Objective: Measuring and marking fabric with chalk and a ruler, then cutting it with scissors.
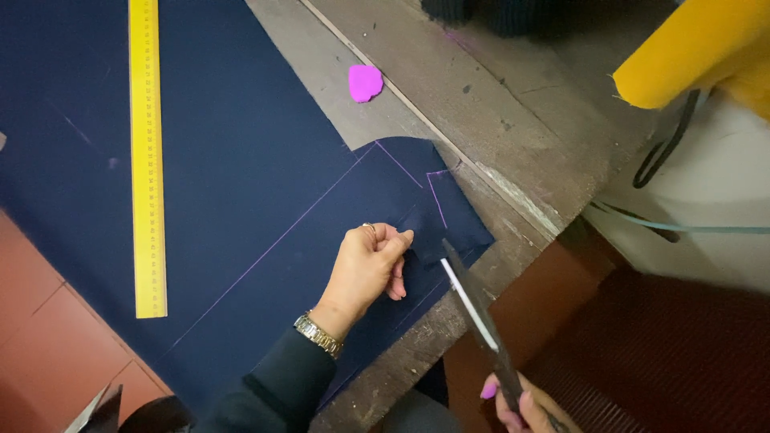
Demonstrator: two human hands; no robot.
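Already chalk-marked, the navy cloth (241, 184) sits mid-frame, left hand (369, 265) pinching its edge, right hand (525, 405) gripping scissors (473, 309) barely cutting.

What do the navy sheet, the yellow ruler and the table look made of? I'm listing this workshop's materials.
Navy sheet: woven cloth, matte, bending softly under the left hand. Yellow ruler: probably plastic or painted metal, smooth and rigid. Table: apparently worn, scuffed bare wood.
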